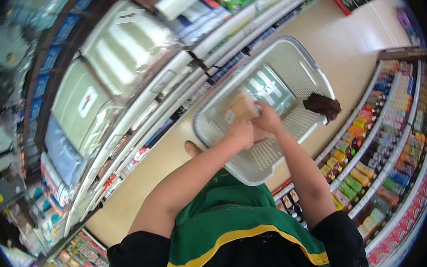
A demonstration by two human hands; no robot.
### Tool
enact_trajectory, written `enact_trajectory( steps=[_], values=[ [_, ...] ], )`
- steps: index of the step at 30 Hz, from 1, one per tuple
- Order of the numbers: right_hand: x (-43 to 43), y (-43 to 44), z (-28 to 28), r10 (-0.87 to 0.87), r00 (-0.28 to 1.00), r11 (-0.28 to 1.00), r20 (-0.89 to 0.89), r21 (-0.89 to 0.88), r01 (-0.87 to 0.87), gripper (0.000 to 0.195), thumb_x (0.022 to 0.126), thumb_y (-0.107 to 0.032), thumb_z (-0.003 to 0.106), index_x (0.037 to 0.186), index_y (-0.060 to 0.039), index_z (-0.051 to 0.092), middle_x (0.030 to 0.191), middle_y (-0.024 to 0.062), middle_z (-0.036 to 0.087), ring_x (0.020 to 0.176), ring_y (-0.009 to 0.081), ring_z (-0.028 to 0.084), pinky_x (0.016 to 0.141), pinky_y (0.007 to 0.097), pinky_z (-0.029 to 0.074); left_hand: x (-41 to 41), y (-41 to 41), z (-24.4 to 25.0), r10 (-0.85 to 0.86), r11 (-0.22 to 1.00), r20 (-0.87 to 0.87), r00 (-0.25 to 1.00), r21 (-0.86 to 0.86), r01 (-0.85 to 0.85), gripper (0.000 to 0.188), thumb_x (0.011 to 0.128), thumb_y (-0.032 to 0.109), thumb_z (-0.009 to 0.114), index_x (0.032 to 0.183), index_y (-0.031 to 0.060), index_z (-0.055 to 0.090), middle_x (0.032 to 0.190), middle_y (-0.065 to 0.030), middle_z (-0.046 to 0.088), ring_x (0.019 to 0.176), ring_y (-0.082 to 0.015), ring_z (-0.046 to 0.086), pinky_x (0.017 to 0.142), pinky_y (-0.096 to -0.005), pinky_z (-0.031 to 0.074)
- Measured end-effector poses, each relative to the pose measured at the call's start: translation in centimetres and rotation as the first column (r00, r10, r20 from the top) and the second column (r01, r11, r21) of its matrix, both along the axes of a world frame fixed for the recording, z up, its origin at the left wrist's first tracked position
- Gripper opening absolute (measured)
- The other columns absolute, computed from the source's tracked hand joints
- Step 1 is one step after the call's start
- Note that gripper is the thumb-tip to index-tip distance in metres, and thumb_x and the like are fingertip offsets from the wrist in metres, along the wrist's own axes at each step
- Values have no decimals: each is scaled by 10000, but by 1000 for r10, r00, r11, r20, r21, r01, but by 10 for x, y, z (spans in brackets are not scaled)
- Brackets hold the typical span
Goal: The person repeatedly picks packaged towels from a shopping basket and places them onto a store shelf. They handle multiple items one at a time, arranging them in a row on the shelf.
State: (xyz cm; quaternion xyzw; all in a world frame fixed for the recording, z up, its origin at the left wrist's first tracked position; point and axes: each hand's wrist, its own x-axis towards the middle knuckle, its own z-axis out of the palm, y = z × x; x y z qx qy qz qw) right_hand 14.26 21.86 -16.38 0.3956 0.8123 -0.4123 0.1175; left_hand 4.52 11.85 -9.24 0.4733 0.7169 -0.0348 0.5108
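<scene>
A light grey perforated plastic basket (pixel 300 60) stands before me. Over its inside, my left hand (pixel 239 133) and my right hand (pixel 267 118) are close together on a folded tan item in clear wrap (pixel 238 107), which bears a white label. My right fingers grip its right edge, and my left fingers are at its lower edge. Under and beyond it in the basket lies a green and white striped package (pixel 270 87) in clear wrap. A dark brown cloth (pixel 322 105) hangs over the basket's right rim.
Wrapped green striped textiles (pixel 127 46) fill a shelf at the left, with white shelf edges (pixel 171 71) beside the basket. Curved racks of bottled drinks (pixel 365 170) stand at the right. Packaged goods (pixel 77 263) are at lower left. A tan shoe (pixel 192 149) shows on the floor.
</scene>
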Motion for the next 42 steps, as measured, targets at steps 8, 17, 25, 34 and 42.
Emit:
enact_trajectory(
  steps=[8,17,25,34,42],
  values=[
    [36,43,208,-280,914,831,-293,-552,77,527,617,-57,666,1112,11,497,979,76,592,866,143,558,792,280,441,-14,-80,106,440,502,72,895,807,-312,822,733,165,644,1326,-2,99,1319,-227,254,1161,-358,374,920,-402,374],
    [-69,-74,262,-389,730,732,-563,-670,-126,499,759,-65,600,1212,9,403,1086,91,548,972,143,523,824,269,430,-42,-189,164,376,5,907,192,205,-979,603,852,119,528,1326,19,167,1189,-98,438,1059,-147,441,879,-285,393],
    [-244,-166,259,39,670,905,-741,-258,-338,623,786,-92,582,1314,-15,262,908,113,593,800,129,574,717,269,460,-169,-274,173,719,-339,623,309,701,-627,640,833,183,548,1313,-44,191,1148,-207,470,1038,-218,477,858,-287,401],
    [-323,-182,228,386,651,920,-654,224,-320,487,794,-200,546,1247,-80,412,1136,200,522,1059,325,495,895,330,384,-219,-294,164,938,16,212,273,764,-646,752,795,235,594,1318,-64,145,1172,-299,389,1016,-342,496,843,-339,429],
    [-329,-186,232,421,686,905,-593,321,-279,471,790,-220,546,1236,-119,432,1136,195,517,1049,341,487,897,351,388,-227,-293,154,949,100,83,304,835,-541,758,802,272,589,1324,-48,141,1240,-296,310,1034,-339,495,863,-342,431]
  ],
)
